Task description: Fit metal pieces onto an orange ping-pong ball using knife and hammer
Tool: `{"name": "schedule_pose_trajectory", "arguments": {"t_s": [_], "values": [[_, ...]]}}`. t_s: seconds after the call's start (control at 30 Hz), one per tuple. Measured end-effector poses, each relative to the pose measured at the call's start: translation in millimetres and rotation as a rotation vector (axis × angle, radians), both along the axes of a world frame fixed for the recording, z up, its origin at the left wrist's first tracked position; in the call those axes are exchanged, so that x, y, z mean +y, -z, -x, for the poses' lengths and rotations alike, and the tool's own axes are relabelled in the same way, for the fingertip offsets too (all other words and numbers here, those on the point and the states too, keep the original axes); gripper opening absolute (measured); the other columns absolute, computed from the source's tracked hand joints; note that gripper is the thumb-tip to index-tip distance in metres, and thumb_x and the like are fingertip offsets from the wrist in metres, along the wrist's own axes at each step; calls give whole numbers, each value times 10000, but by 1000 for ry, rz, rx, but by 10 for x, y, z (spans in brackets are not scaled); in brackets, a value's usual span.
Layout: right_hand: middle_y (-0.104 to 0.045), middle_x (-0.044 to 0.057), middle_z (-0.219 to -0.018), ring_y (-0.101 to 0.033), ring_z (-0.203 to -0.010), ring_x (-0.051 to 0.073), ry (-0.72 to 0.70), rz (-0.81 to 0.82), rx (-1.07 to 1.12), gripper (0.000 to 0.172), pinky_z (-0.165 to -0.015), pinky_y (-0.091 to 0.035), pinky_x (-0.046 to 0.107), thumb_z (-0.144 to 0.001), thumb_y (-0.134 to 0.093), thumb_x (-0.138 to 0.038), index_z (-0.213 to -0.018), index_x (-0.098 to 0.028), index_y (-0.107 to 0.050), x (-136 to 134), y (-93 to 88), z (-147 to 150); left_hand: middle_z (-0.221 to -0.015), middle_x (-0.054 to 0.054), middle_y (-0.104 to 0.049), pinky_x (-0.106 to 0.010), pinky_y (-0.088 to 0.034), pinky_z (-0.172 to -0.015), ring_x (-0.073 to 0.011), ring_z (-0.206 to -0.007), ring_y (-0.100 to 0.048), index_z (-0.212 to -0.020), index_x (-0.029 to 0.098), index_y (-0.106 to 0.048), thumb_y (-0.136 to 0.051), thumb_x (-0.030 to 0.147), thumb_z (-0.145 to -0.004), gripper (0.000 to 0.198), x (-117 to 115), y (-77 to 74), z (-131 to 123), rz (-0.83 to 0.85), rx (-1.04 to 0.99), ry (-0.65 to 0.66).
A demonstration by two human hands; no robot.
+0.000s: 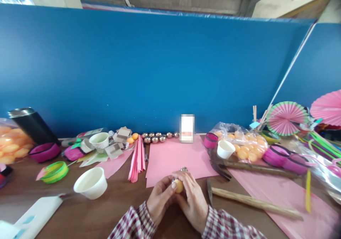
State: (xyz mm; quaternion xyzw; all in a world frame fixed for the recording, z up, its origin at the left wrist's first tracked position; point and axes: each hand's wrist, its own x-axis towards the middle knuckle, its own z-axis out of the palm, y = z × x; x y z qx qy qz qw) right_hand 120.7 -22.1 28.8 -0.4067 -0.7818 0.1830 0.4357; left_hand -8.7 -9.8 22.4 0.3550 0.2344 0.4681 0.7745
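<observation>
At the near edge of the pink paper (pixel 176 160), my left hand (pixel 159 200) and my right hand (pixel 194 198) close together around a small orange-yellow ball (pixel 178 186). It looks like a table tennis ball. The left thumb presses on its upper left side, while the right fingers curve over its top. A small shiny silver piece (pixel 183 169) shows just beyond the right fingertips; I cannot tell whether it touches the ball. Most of the ball's underside is hidden by my fingers. Several shiny metallic balls (pixel 155 139) lie in rows at the paper's far edge.
On the right lie a wooden-handled hammer (pixel 255 201), a claw hammer (pixel 255 168), a white cup (pixel 225 149) and bagged orange balls (pixel 247 148). Leftward are a white bowl (pixel 91 184), a glue gun (pixel 37 216), pink paper strips (pixel 137 160) and a black flask (pixel 33 127).
</observation>
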Motion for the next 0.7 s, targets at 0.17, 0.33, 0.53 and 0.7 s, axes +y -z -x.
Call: {"name": "schedule_pose_trajectory", "arguments": {"t_s": [0.17, 0.33, 0.53, 0.7], "values": [[-490, 76, -1080, -429, -1036, 206, 26, -14, -34, 434, -938, -334, 427, -745, -496, -101, -1152, -196, -378, -2, 26, -6, -777, -86, -611, -285, -442, -643, -156, -703, -562, -898, 111, -608, -503, 209, -774, 190, -6, -24, 0, 21, -25, 27], [-490, 86, -1096, -438, -1045, 199, 52, -17, -70, 420, -935, -352, 401, -773, -488, -145, -1171, -184, -360, 2, 43, -17, -769, -89, -623, -269, -439, -621, -138, -663, -560, -909, 112, -621, -508, 197, -770, 199, 4, -4, 11, 38, -26, 26], [-510, 81, -1090, -461, -1041, 202, 87, -28, -56, 406, -908, -387, 380, -770, -482, -153, -1162, -192, -382, 13, 83, -29, -803, -105, -635, -289, -447, -637, -140, -665, -561, -927, 104, -623, -510, 172, -764, 210, 27, 15, 33, 54, -19, 38], [-495, 82, -1118, -448, -1065, 195, 89, -28, -46, 417, -939, -359, 375, -770, -468, -137, -1171, -189, -367, 18, 107, -23, -766, -94, -647, -278, -450, -620, -123, -621, -561, -849, 102, -642, -533, 183, -750, 168, 49, -17, 35, 84, -6, 33]]}}
